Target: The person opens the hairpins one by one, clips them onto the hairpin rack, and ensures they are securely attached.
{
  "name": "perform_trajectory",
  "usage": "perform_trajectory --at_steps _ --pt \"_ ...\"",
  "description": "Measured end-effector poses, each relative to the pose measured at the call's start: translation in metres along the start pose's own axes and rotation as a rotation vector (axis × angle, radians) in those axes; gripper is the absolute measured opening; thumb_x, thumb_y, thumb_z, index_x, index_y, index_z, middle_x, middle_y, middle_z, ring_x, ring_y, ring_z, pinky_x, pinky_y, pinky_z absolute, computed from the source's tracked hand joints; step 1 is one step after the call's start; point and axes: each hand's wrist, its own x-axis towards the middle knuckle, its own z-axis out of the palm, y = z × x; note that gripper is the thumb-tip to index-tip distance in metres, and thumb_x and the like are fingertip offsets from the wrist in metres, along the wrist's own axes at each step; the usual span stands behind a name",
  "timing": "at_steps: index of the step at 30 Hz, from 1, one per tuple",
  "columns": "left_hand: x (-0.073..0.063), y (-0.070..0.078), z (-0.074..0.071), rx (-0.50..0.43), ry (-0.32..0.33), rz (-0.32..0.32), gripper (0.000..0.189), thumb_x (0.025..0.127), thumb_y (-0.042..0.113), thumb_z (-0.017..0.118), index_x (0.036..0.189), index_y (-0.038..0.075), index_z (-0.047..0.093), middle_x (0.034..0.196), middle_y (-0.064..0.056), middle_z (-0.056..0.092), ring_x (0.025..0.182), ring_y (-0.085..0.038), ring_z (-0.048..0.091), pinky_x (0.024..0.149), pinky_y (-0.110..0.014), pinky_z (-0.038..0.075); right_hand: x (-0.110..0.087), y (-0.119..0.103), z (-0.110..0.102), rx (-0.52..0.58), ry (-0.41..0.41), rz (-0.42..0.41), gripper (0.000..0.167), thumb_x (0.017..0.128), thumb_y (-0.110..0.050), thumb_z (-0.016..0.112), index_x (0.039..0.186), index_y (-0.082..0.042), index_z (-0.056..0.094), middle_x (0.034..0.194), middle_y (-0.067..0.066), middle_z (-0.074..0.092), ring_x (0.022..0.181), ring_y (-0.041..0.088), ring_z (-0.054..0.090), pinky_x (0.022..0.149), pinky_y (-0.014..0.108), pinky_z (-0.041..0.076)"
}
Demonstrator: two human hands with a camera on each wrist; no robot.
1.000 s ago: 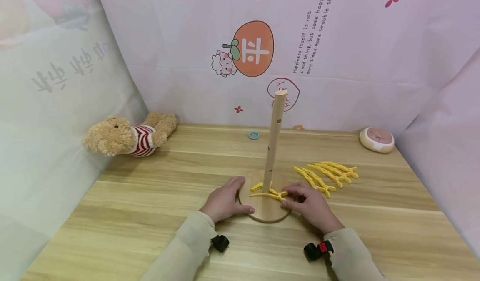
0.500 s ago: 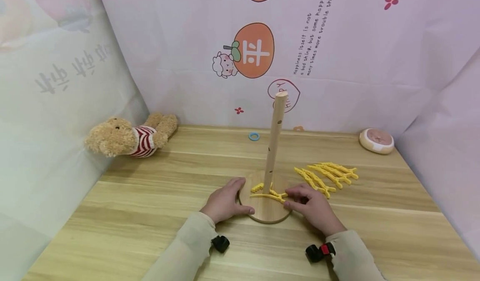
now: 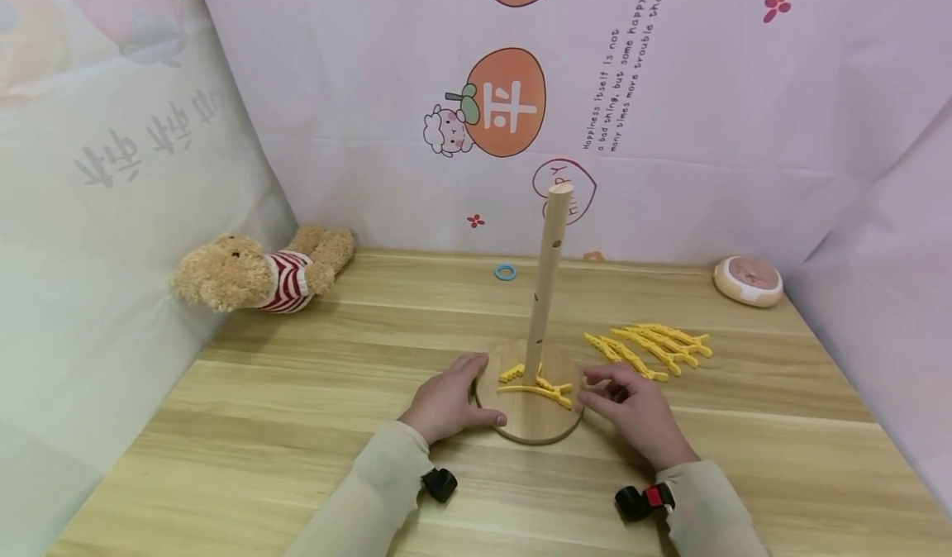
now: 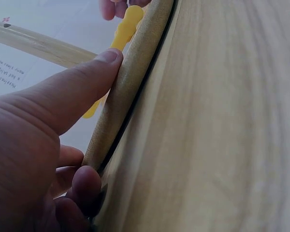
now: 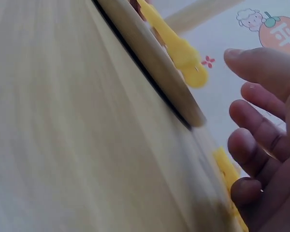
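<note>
A wooden stand rises upright from its round base, its post drilled with small holes. At the base's left side my left hand holds the rim, with the thumb lying along the edge in the left wrist view. On the base, around the post's foot, lies a yellow hair clip with a forked end and a toothed part. My right hand is just right of the base, fingers loosely bent; the right wrist view shows it apart from the clip's end and holding nothing.
Several more yellow hair clips lie in a row on the table, behind and right of my right hand. A blue ring lies near the back edge. A teddy bear is at the back left, a round cream-and-pink device at the back right.
My right hand has let go of the yellow hair clip's forked end and drawn back a little to the right. The left hand and stand have stayed in place.
</note>
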Motion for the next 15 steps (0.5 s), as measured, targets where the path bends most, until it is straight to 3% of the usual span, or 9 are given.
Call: perform_trajectory --at_steps 9,15 --pt "0.001 -0.001 0.001 -0.003 0.005 0.004 0.101 0.077 0.058 0.081 0.155 0.010 0.038 0.159 -0.006 0.038 0.140 -0.033 0.043 0.112 -0.052 0.038 -0.003 0.003 -0.022 -0.048 0.072 0.057 0.038 0.090 -0.034 0.078 0.120 -0.011 0.071 0.110 0.005 0.066 0.081 0.016 0.055 0.063 0.024 0.049" --pt "0.000 -0.001 0.000 -0.001 0.004 0.008 0.101 0.077 0.058 0.080 0.155 0.010 0.038 0.159 -0.007 0.037 0.140 -0.033 0.043 0.112 -0.051 0.038 -0.004 0.013 -0.035 -0.111 0.146 0.054 0.039 0.090 -0.035 0.077 0.121 -0.011 0.071 0.111 0.007 0.065 0.080 0.014 0.054 0.061 0.023 0.048"
